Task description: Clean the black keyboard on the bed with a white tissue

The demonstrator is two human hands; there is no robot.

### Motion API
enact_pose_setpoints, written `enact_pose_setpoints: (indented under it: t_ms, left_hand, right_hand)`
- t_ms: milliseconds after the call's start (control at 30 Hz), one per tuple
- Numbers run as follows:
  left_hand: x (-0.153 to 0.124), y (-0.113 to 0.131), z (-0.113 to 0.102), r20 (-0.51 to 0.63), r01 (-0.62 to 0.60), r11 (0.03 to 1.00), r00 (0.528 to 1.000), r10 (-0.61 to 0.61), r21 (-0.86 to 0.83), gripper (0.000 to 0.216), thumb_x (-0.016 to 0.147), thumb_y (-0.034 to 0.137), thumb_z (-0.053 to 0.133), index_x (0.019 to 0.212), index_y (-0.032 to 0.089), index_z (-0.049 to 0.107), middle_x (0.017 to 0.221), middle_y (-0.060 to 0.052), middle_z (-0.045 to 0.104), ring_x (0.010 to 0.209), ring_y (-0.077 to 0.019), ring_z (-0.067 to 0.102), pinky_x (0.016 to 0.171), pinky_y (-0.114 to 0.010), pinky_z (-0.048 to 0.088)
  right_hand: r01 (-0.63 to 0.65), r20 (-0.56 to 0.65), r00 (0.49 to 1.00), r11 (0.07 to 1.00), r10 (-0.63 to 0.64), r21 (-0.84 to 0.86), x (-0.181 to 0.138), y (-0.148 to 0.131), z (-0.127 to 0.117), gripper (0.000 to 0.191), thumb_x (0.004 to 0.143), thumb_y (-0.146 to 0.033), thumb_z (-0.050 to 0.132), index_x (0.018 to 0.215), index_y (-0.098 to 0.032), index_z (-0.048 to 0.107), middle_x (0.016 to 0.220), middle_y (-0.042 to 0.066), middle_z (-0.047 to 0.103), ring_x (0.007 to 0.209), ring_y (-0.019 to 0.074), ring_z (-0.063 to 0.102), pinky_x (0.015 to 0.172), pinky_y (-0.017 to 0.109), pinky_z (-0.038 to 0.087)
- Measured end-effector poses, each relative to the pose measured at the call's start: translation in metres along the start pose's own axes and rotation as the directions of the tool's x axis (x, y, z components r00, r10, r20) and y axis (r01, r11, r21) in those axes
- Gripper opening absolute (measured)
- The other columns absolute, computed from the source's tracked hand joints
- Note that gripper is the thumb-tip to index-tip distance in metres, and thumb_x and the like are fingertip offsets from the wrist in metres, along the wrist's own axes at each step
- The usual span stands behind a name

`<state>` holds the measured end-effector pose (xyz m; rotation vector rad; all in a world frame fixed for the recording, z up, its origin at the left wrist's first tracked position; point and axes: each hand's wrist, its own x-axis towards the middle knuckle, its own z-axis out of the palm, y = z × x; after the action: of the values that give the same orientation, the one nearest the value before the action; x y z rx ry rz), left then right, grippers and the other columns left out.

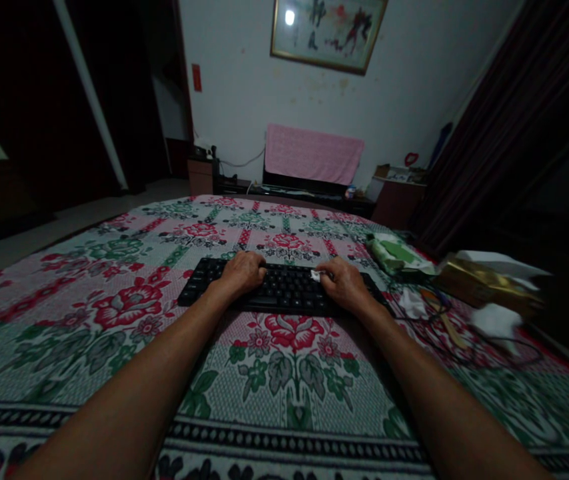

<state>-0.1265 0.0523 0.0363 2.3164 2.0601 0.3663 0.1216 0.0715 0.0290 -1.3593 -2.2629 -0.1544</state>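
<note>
A black keyboard (284,288) lies flat on the flowered bedspread (289,373) in front of me. My left hand (243,272) rests on its left part, with the fingers curled over the keys toward the far edge and the thumb pointing right. It looks closed on the keyboard, though the fingertips are partly hidden. Over the right part is my right hand (343,283), its fingers pinched on a small white piece of tissue (315,275). The tissue touches or hovers just above the keys; I cannot tell which.
To the right lie a green tissue pack (398,255), a gold box (484,285), crumpled white tissues (497,321), a light wooden stick (450,325) and tangled dark cables. Beyond the bed, a pink towel (314,153) covers a screen on a low cabinet. Dark curtains (484,127) hang at right.
</note>
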Motion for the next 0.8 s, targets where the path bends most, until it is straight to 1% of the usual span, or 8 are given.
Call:
enact_pose_setpoints:
  t_ms: [133, 200, 333, 467, 567, 633, 700, 800]
  left_hand:
    - [0.0, 0.0, -0.001, -0.012, -0.002, 1.0, 1.0, 0.002, -0.017, 0.034, 0.083, 0.031, 0.046, 0.109, 0.023, 0.066, 0.112, -0.006, 0.067, 0.109, -0.0235, 0.057, 0.094, -0.033, 0.043]
    - [0.0, 0.0, 0.0, -0.012, 0.004, 1.0, 1.0, -0.004, -0.025, 0.034, 0.082, 0.031, 0.047, 0.108, 0.024, 0.067, 0.111, -0.006, 0.067, 0.109, -0.0229, 0.056, 0.095, -0.033, 0.043]
    - [0.0, 0.0, 0.001, -0.01, 0.006, 1.0, 1.0, -0.006, -0.011, 0.033, 0.083, 0.032, 0.046, 0.108, 0.025, 0.067, 0.111, -0.005, 0.067, 0.108, -0.0225, 0.056, 0.094, -0.032, 0.044]
    - [0.0, 0.001, 0.001, -0.007, 0.009, 1.0, 1.0, -0.009, 0.021, 0.035, 0.084, 0.034, 0.045, 0.11, 0.025, 0.066, 0.114, -0.005, 0.066, 0.11, -0.0222, 0.055, 0.094, -0.031, 0.044]
    - [-0.001, 0.002, -0.001, -0.007, 0.002, 1.0, 1.0, -0.002, 0.02, 0.035, 0.083, 0.033, 0.044, 0.108, 0.023, 0.066, 0.113, -0.006, 0.066, 0.11, -0.0234, 0.056, 0.094, -0.033, 0.044]
    - [-0.002, 0.002, -0.001, -0.012, -0.001, 1.0, 1.0, 0.001, 0.017, 0.035, 0.083, 0.032, 0.044, 0.108, 0.023, 0.067, 0.113, -0.006, 0.067, 0.108, -0.0233, 0.057, 0.093, -0.033, 0.045]
    - [-0.001, 0.002, -0.001, -0.01, 0.0, 1.0, 1.0, 0.0, 0.016, 0.034, 0.083, 0.031, 0.045, 0.108, 0.024, 0.067, 0.112, -0.006, 0.067, 0.108, -0.0225, 0.058, 0.093, -0.032, 0.044]
    - [0.0, 0.0, -0.001, -0.006, -0.002, 1.0, 1.0, 0.002, 0.002, 0.033, 0.082, 0.031, 0.046, 0.108, 0.024, 0.067, 0.112, -0.005, 0.067, 0.109, -0.022, 0.057, 0.094, -0.031, 0.044]
  right_hand:
    - [-0.013, 0.076, 0.997, 0.999, 0.01, 0.041, -0.001, -0.004, -0.005, 0.021, 0.077, -0.021, 0.051, 0.083, -0.02, 0.071, 0.083, 0.005, 0.065, 0.077, 0.0169, 0.058, 0.071, 0.027, 0.041]
    - [-0.035, 0.056, 0.998, 0.997, 0.031, 0.072, -0.001, -0.002, -0.005, 0.021, 0.076, -0.021, 0.052, 0.083, -0.02, 0.071, 0.082, 0.004, 0.066, 0.076, 0.0166, 0.058, 0.071, 0.026, 0.041]
    - [-0.028, -0.003, 1.0, 0.998, 0.028, 0.057, -0.001, 0.003, -0.003, 0.025, 0.079, -0.021, 0.05, 0.093, -0.02, 0.071, 0.087, 0.005, 0.066, 0.081, 0.0174, 0.058, 0.075, 0.028, 0.041]
    - [-0.014, 0.056, 0.998, 1.0, 0.013, 0.021, -0.002, 0.0, -0.007, 0.024, 0.078, -0.02, 0.05, 0.09, -0.019, 0.071, 0.087, 0.006, 0.066, 0.081, 0.0182, 0.059, 0.075, 0.029, 0.041]
    - [-0.026, 0.112, 0.994, 0.999, 0.021, 0.044, -0.003, -0.004, -0.011, 0.021, 0.075, -0.019, 0.052, 0.082, -0.019, 0.072, 0.083, 0.005, 0.067, 0.075, 0.0169, 0.058, 0.07, 0.027, 0.041]
    - [-0.021, 0.116, 0.993, 0.997, 0.013, 0.075, -0.003, -0.004, -0.012, 0.019, 0.074, -0.019, 0.053, 0.078, -0.019, 0.071, 0.08, 0.004, 0.067, 0.073, 0.016, 0.058, 0.068, 0.025, 0.041]
    - [0.017, 0.083, 0.996, 0.995, -0.025, 0.101, -0.004, -0.004, -0.009, 0.019, 0.075, -0.02, 0.053, 0.079, -0.02, 0.071, 0.079, 0.004, 0.066, 0.073, 0.0156, 0.058, 0.068, 0.025, 0.041]
    - [0.116, 0.017, 0.993, 0.987, -0.118, 0.114, -0.004, -0.004, -0.005, 0.023, 0.076, -0.02, 0.051, 0.087, -0.021, 0.071, 0.081, 0.004, 0.066, 0.077, 0.0164, 0.058, 0.073, 0.027, 0.042]
